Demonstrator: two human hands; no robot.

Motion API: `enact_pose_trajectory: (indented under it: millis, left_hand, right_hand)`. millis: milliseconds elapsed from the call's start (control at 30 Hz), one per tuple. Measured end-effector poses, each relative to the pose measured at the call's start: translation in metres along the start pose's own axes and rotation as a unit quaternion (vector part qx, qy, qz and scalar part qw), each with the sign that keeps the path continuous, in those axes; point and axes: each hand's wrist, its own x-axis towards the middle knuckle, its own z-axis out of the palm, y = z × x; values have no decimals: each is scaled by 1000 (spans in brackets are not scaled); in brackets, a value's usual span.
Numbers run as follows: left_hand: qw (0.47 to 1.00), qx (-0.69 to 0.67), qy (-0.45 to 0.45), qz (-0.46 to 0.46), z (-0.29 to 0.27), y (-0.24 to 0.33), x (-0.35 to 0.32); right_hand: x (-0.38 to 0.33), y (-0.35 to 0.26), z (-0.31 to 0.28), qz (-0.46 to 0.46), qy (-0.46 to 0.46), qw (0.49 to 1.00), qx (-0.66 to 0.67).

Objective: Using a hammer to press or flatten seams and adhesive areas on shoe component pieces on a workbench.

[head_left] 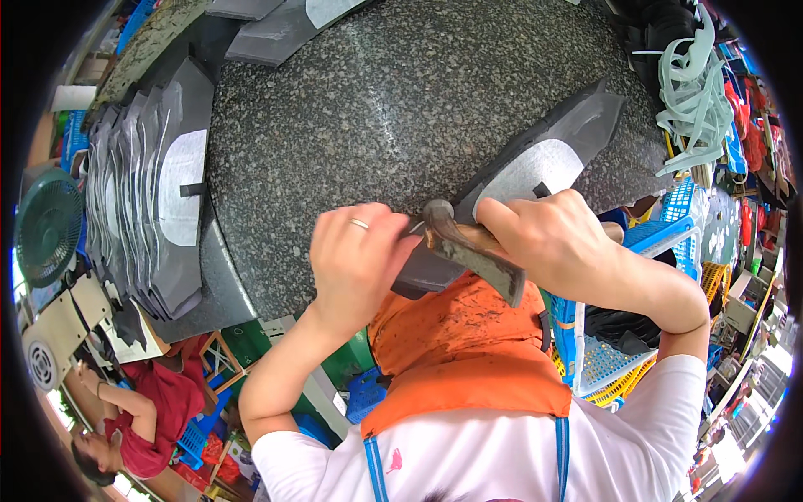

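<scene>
My right hand [548, 238] is closed round the wooden handle of a hammer [485, 263], whose metal head sits between my two hands. Under it lies a dark grey flat panel [590, 125] with a white patch [544, 163] and a small black tab. The panel runs slantwise across the table's near edge, its lower end reaching my apron. My left hand [347, 259], wearing a ring, has its fingers bent and pressed together at the panel's near end beside the hammer head. The hammer and fingers partly hide that spot.
The speckled stone table [376, 109] carries a row of overlapping similar panels [146, 201] at left and more panels [276, 33] at the far edge. Pale green strips [694, 92] hang at right, above blue crates [569, 343]. A person in red [159, 410] sits at lower left.
</scene>
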Motion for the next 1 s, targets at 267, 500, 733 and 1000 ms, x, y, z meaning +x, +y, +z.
enact_pose_trajectory:
  millis: [267, 500, 733, 1000]
  left_hand:
    - [992, 82, 51, 84, 5, 5, -20]
    - [985, 151, -30, 82, 6, 18, -20]
    - [995, 29, -14, -99, -11, 56, 7]
    - [993, 33, 107, 23, 42, 13, 120]
  right_hand:
    - [8, -1, -1, -10, 16, 999, 46]
    - [14, 1, -3, -19, 7, 1000, 20]
    - [-24, 25, -8, 209, 298, 901, 237]
    - [-30, 42, 41, 199, 520, 758, 339]
